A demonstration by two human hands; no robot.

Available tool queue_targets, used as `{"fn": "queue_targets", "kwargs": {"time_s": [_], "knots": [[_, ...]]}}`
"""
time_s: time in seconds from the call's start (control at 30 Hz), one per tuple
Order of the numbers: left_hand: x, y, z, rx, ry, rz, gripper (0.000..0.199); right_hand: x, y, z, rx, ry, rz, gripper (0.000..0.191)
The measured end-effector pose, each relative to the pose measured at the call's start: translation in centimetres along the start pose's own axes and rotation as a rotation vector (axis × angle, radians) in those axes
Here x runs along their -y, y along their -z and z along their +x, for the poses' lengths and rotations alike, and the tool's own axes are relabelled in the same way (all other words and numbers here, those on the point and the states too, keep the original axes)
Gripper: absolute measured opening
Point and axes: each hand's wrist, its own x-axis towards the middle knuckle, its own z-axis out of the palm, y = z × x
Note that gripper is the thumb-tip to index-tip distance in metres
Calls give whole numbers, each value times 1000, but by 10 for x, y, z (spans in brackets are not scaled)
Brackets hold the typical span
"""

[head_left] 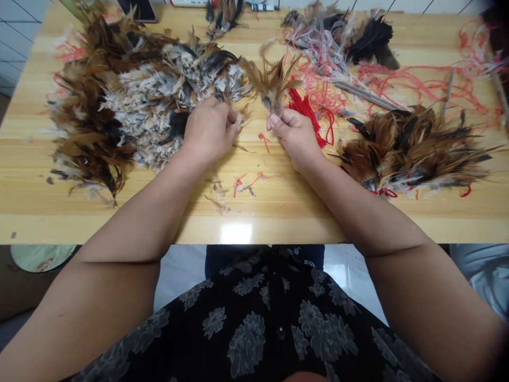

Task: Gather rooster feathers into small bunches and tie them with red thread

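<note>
My right hand (296, 132) is closed in a pinch on the lower ends of a small bunch of brown feathers (274, 79), whose tips fan upward. Bent and drawn together, the fingers of my left hand (210, 127) are at the right edge of a large feather pile (143, 101). A small brownish feather (243, 112) shows by the left fingertips; what they pinch, if anything, is hidden. Just behind my right hand lies a bundle of red string (305, 109). Between the hands, a short red string piece (263, 141) is on the wooden table (278, 217).
More brown feathers (405, 146) are heaped at the right. Farther back lie dark and grey feathers (369, 40), tangled pink string (421, 79) and thin sticks (369, 96). A dark-screened device (139, 9) stands at the back left. String scraps (238, 183) lie near the front.
</note>
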Motion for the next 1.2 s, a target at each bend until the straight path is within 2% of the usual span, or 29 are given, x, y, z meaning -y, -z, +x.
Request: {"fn": "queue_targets", "kwargs": {"time_s": [0.1, 0.23, 0.3, 0.4, 0.5, 0.57, 0.67, 0.83, 0.97, 1.2], "knots": [[0, 2, 3, -47, -10, 3, 54, 5, 0, -3, -5, -30, 43, 40], [-6, 8, 2, 11, 10, -19, 50, 12, 1, -6, -15, -62, 65, 40], [-13, 7, -1, 4, 19, -9, 48, 12, 1, -6, -14, -63, 59, 40], [-27, 0, -9, -48, 21, 32, 48, 9, 0, -4, -10, -52, 33, 42], [-38, -12, -16, -20, 82, -20, 54, 4, -2, -1, -15, -45, 5, 42], [-43, -22, -19, -4, 121, -84, 58, 0, -3, 0, -16, -44, -4, 42], [-45, -29, -22, -28, 110, -139, 63, -2, -4, 1, -9, -45, -5, 46], [-38, -15, -15, -63, 15, -14, 64, -1, -4, -1, -14, -49, -3, 58], [-36, -4, -8, -98, 19, -5, 76, 2, -4, -2, -14, -58, 1, 59], [-54, -20, -21, -26, 145, -119, 59, 7, -5, -2, -24, -101, 36, 50]]}}
